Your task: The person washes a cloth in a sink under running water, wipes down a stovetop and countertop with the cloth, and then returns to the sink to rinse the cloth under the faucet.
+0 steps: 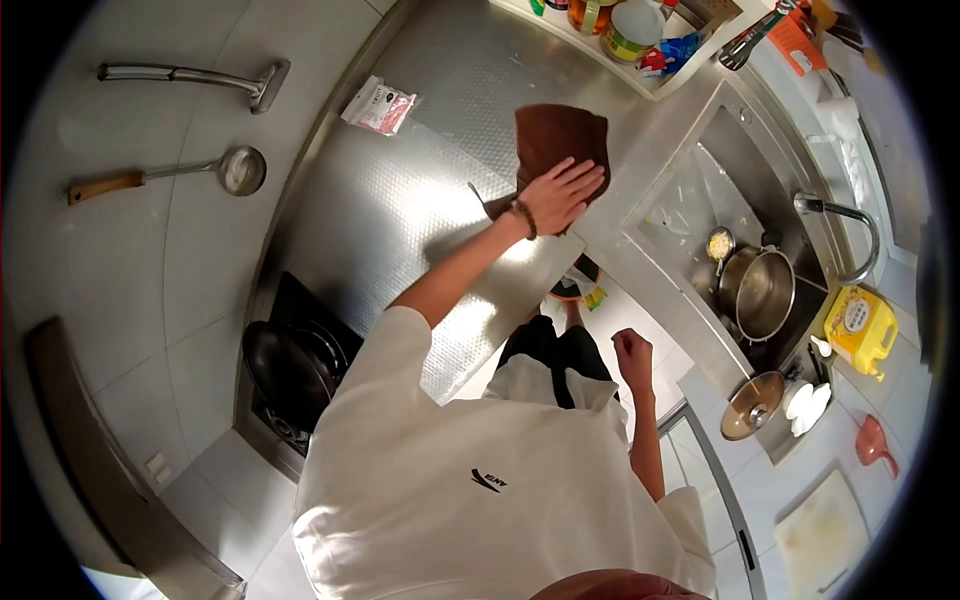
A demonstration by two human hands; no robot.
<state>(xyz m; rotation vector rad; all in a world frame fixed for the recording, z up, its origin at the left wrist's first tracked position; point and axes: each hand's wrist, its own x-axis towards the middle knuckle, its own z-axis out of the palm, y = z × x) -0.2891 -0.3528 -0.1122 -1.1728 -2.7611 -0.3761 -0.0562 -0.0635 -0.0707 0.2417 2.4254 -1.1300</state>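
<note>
My left hand (565,196) lies flat on a brown cloth (560,135), fingers stretched out and pressed together, with a bead bracelet round the wrist. The cloth is spread over the bare metal counter (470,110), near the corner towards the sink. One dark, narrow end of it sticks out left of the wrist. Lower down, my right hand (632,355) hangs beside my body, its fingers curled closed, and I see nothing in them. That hand is clear of the counter edge and touches nothing visible.
A sink (690,180) with a steel pot (763,290) and a strainer-like ladle (719,243) is at right. A black wok (285,370) stands on the stove at left. A white packet (378,106) lies at the back; a shelf tray (600,60) holds jars.
</note>
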